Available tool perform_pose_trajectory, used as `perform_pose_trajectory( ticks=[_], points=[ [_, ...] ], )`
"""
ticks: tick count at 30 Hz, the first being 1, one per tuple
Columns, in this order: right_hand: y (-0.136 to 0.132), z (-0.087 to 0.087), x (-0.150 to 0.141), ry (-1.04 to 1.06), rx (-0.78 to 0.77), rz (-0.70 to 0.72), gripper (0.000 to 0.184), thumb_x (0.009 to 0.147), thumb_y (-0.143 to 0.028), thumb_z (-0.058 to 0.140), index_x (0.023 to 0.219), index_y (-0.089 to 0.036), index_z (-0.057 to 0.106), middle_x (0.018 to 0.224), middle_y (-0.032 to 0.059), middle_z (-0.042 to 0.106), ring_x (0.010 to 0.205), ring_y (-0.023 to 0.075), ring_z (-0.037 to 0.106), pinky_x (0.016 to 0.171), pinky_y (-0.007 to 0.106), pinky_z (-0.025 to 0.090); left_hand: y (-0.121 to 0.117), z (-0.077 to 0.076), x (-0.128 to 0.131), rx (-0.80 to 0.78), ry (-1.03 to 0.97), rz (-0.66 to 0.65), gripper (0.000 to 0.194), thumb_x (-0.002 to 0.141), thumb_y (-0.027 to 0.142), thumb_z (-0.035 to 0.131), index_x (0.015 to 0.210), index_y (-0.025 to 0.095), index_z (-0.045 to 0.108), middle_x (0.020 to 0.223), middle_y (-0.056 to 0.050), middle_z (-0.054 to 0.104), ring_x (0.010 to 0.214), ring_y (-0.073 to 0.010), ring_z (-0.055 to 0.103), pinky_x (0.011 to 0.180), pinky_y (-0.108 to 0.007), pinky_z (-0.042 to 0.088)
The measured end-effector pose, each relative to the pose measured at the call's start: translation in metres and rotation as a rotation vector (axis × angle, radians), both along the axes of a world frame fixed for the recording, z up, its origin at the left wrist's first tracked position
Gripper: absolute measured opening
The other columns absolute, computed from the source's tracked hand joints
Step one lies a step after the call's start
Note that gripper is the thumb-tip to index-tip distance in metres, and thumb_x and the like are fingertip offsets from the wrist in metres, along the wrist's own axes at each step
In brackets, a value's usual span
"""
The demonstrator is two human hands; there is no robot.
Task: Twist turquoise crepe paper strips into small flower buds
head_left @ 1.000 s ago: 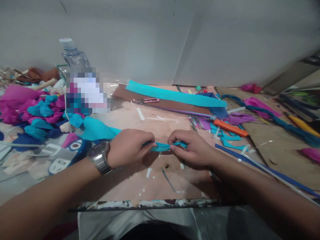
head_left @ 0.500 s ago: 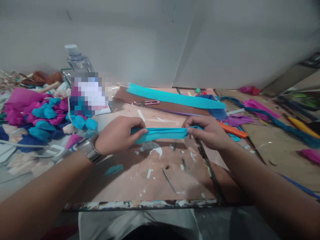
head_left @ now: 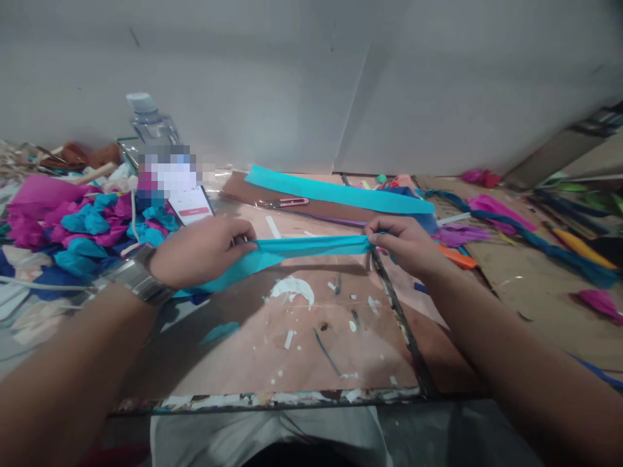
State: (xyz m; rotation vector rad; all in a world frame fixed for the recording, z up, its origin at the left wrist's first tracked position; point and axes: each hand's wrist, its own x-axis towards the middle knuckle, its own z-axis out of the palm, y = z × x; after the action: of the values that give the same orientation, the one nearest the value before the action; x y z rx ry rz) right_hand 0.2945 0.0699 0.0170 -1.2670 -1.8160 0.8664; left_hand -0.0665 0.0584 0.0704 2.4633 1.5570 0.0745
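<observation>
A turquoise strip of thin crepe-like paper (head_left: 311, 245) is stretched between my two hands, above the table. My left hand (head_left: 209, 250), with a metal watch on its wrist, pinches the strip's upper edge; more of the strip hangs down below and behind that hand. My right hand (head_left: 402, 240) pinches the other end between thumb and forefinger. The strip's top edge looks gathered into a narrow fold, and its lower part spreads wider toward the left. Behind it, a flat turquoise strip (head_left: 335, 194) lies on brown sheets (head_left: 238, 188) in clear plastic.
Crumpled pink and blue paper pieces (head_left: 87, 217) are heaped at the left, beside a phone (head_left: 197, 211) and a clear bottle (head_left: 153, 126). A pink-edged cutter (head_left: 293, 202) lies on the plastic. An orange tool (head_left: 456, 257) and a dark blue braid (head_left: 525, 224) are at the right.
My left hand has moved left and slightly down, so a longer stretch of the turquoise strip shows between my hands. My right hand stays nearly in place, still pinching its end.
</observation>
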Motion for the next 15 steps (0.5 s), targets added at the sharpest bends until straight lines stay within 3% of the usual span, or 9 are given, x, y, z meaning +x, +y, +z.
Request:
perform_pose_trajectory(
  ticks=[7,15],
  points=[
    [0.009,-0.002,0.002,0.017,-0.099,-0.07,0.019,0.071,-0.037,0.065,0.067,-0.019,0.063,0.062,-0.0006,0.06,0.057,0.0135,0.052,0.06,0.028,0.039,0.004,0.012,-0.014,-0.048,0.12,-0.046,0.03,0.096,0.043,0.047,0.102,0.024,0.069,0.092,-0.006,0.073,0.083,-0.026,0.065,0.067,-0.032,0.037],
    [0.015,-0.008,0.009,0.068,-0.132,-0.079,0.022,0.071,-0.04,0.067,0.07,-0.019,0.064,0.062,0.0014,0.064,0.057,0.0151,0.055,0.058,0.027,0.04,-0.008,0.05,-0.029,-0.033,0.113,-0.03,0.035,0.094,0.049,0.052,0.107,0.024,0.072,0.097,-0.007,0.075,0.083,-0.027,0.067,0.072,-0.034,0.043]
  ],
)
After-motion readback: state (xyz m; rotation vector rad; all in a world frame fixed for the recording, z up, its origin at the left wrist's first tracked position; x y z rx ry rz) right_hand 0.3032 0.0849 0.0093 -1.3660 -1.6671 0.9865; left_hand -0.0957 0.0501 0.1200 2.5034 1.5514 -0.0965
